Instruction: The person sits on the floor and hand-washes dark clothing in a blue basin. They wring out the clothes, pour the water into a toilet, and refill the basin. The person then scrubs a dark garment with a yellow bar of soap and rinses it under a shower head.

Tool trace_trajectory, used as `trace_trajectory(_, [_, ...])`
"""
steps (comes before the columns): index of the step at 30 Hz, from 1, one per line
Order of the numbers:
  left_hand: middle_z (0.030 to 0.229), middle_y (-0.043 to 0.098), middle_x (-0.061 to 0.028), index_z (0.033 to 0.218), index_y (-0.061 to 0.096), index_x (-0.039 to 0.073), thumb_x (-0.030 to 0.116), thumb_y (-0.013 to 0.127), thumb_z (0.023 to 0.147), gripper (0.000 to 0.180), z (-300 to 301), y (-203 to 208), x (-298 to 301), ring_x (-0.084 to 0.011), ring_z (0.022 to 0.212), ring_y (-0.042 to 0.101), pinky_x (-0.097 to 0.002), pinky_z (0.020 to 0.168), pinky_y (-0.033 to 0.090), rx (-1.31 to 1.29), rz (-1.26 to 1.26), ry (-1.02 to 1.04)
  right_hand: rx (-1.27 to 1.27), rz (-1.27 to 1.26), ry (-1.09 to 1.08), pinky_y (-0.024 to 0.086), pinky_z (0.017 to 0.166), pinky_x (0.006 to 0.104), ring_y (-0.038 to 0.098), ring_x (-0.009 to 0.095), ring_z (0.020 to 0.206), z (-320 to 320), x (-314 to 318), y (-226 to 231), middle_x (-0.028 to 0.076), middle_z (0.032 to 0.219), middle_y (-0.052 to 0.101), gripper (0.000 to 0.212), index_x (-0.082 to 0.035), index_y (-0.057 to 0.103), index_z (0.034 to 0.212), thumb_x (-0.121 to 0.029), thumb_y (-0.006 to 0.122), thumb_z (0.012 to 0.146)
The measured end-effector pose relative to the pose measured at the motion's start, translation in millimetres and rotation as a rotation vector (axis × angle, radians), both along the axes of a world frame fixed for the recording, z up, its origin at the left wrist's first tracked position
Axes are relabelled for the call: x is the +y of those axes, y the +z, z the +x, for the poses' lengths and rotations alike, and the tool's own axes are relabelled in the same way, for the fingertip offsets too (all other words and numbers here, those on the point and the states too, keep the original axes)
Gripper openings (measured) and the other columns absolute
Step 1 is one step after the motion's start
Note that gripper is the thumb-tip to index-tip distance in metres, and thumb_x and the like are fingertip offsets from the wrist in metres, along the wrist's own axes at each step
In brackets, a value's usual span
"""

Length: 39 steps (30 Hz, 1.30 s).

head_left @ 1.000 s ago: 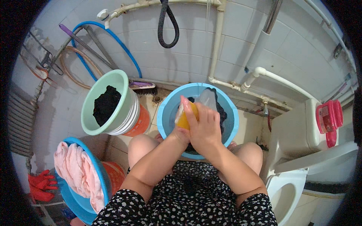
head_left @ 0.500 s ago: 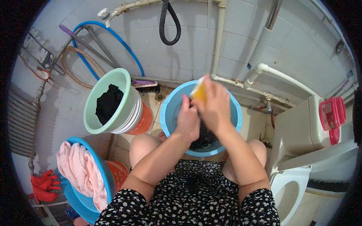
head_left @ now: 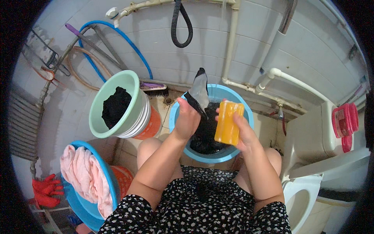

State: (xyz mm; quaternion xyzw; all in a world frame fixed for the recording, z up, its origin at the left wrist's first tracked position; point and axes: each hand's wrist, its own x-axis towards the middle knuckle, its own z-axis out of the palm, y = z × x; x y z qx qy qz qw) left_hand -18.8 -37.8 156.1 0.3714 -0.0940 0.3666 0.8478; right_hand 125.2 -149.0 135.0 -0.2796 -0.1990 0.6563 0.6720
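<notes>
My left hand [head_left: 187, 120] is closed on a black cloth with a pale grey patch [head_left: 200, 93]. Its pointed end stands up above the fist, over the left side of the blue basin [head_left: 172, 121]. In my right hand [head_left: 245, 132] is a yellow bar of soap [head_left: 229, 123], its broad face toward me, held over the basin's right side. Dark wet fabric [head_left: 206, 138] lies in the basin beneath both hands. The hands are apart, and the soap is not touching the cloth.
At left, a green basin [head_left: 134, 80] with black clothing [head_left: 116, 107] sits on a bucket [head_left: 150, 123]. Nearer, another blue basin [head_left: 72, 199] holds pink fabric [head_left: 83, 167]. A toilet [head_left: 307, 187] stands at right; pipes [head_left: 230, 50] and a brush [head_left: 155, 89] are along the wall.
My hands have moved apart from close together over the basin. The soap has come nearer and to the right, now face-on, and the cloth in my left hand shows clearly.
</notes>
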Motion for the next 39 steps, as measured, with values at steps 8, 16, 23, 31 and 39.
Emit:
trace_trajectory(8, [0.123,0.052,-0.0039,0.13,0.04,0.002,0.072,0.027,0.085,0.084,-2.9,-2.5,-6.0,-0.0162,0.113,0.047,-0.0332,0.096,0.035,0.32,0.058,0.413,-0.456,-0.007,0.322,0.044,0.09,0.0347,0.051,0.021,0.107,-25.3,-15.8,8.0,0.006,0.136,0.036,0.08,-0.011,0.032,0.138,0.004,0.061,0.065])
trace_trajectory(16, [0.137,0.038,-0.0048,0.139,0.027,0.001,0.075,0.026,0.081,0.094,-13.7,-11.1,-3.4,-0.0162,0.126,0.033,-0.0336,0.107,0.023,0.413,0.353,0.223,-0.84,0.129,0.292,0.042,0.096,0.0364,0.039,0.027,0.125,-29.3,-9.0,2.0,0.012,0.145,0.014,0.078,-0.01,0.036,0.133,0.006,0.063,0.062])
trace_trajectory(23, [0.144,0.03,-0.006,0.142,0.021,0.004,0.081,0.034,0.073,0.105,-12.4,-6.4,-3.6,-0.0197,0.132,0.028,-0.0376,0.11,0.016,0.441,0.299,0.227,-0.972,0.134,0.237,0.039,0.1,0.0378,0.038,0.03,0.126,-25.1,-3.0,-5.4,0.014,0.142,0.016,0.076,-0.009,0.037,0.13,0.003,0.065,0.061])
trace_trajectory(31, [0.143,0.032,-0.0071,0.143,0.019,0.003,0.08,0.029,0.076,0.102,-7.5,-0.5,-6.2,-0.0216,0.132,0.029,-0.0375,0.11,0.018,0.297,0.09,0.246,-1.151,0.292,0.26,0.036,0.102,0.0381,0.037,0.029,0.126,-29.7,-1.2,-11.8,0.014,0.139,0.022,0.075,-0.012,0.041,0.128,0.0,0.066,0.059])
trace_trajectory(39, [0.141,0.036,-0.007,0.141,0.025,0.004,0.077,0.025,0.081,0.094,-6.7,3.7,-4.8,-0.0227,0.129,0.033,-0.0384,0.108,0.022,0.181,-0.021,0.18,-0.976,0.123,0.215,0.03,0.106,0.0381,0.029,0.031,0.131,-26.1,3.8,-3.9,0.014,0.142,0.017,0.074,-0.009,0.041,0.129,-0.002,0.067,0.059])
